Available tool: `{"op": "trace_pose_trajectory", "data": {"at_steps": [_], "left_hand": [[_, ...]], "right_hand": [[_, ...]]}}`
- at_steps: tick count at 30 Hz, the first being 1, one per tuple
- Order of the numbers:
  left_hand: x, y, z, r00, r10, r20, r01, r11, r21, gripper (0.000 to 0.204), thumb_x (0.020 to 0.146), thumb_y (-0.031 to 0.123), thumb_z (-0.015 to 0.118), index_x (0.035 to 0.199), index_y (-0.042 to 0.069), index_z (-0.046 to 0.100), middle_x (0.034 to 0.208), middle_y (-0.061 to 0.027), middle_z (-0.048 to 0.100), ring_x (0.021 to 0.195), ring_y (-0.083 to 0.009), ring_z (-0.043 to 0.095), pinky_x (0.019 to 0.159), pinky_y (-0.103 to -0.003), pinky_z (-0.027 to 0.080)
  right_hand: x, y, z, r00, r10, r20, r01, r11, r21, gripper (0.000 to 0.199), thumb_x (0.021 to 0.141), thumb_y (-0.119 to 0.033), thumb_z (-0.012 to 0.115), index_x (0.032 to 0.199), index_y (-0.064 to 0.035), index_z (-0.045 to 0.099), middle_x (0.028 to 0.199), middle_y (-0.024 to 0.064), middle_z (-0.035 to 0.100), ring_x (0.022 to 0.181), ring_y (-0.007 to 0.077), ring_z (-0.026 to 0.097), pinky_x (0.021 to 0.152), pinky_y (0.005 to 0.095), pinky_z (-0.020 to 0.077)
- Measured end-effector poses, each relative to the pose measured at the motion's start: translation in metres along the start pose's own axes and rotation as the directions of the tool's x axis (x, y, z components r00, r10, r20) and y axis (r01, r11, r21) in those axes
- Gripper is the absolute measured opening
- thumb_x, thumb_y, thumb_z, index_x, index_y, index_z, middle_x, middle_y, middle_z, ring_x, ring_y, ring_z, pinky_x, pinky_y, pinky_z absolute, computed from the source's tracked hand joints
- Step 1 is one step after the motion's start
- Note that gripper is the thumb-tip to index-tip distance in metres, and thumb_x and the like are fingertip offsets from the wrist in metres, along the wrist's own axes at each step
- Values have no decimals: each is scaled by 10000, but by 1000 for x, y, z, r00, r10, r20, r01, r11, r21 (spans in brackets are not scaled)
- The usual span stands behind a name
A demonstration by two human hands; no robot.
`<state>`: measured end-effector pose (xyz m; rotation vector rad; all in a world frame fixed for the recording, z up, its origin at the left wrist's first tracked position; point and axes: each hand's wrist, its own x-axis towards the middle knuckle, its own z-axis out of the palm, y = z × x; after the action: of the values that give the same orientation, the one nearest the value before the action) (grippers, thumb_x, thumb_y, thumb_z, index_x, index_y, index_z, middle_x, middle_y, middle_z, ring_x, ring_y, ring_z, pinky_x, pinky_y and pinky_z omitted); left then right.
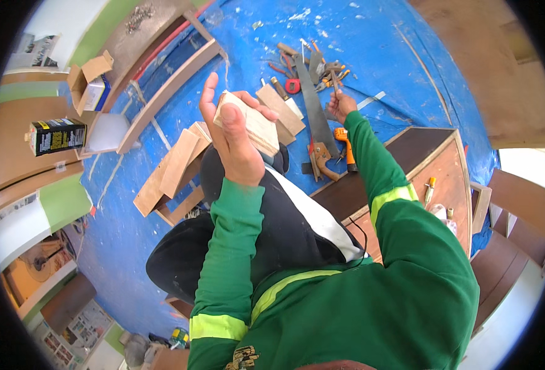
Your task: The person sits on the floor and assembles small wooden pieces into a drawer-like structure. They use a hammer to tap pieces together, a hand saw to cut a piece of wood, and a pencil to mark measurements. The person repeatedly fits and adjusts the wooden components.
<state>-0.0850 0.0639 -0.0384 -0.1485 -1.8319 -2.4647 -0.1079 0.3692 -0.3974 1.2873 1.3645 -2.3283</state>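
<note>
My left hand (232, 139) is raised in front of me and grips a small pale wooden block (248, 123) by its edges. My right hand (341, 105) reaches out over the blue tarp (383, 55) and is closed on a thin dark tool whose tip points up toward a pile of hand tools (312, 61). A handsaw (314, 111) lies just left of that hand, and an orange drill (346, 148) lies below it. Both sleeves are green with yellow bands.
Wooden boards (174, 172) and offcuts lie on the tarp to the left. A long wooden frame (161, 92) runs up left, beside an open cardboard box (87, 83) and a black carton (56, 135). A brown wooden panel (432, 166) sits at right.
</note>
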Motion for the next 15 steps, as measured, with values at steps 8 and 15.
{"op": "trace_pose_trajectory", "data": {"at_steps": [8, 15], "left_hand": [[-5, -13, -9, 998, -1, -57, -14, 969, -248, 914, 1064, 724, 506, 1620, 31, 290, 957, -109, 668, 736, -294, 735, 701, -448, 622], [-30, -6, -23, 1000, -1, -12, -5, 885, -466, 900, 1056, 765, 468, 1590, 56, 319, 955, -125, 689, 735, -315, 730, 667, -483, 619]], "right_hand": [[-190, -36, -6, 862, -302, 408, 295, 952, 81, 323, 1146, -439, 572, 1181, -135, 674, 953, -42, 603, 875, 108, 606, 838, 341, 555], [-273, -60, -14, 760, -396, 516, 448, 894, 28, 288, 1158, -381, 570, 1236, -127, 683, 953, -44, 620, 857, 81, 618, 794, 304, 576]]}}
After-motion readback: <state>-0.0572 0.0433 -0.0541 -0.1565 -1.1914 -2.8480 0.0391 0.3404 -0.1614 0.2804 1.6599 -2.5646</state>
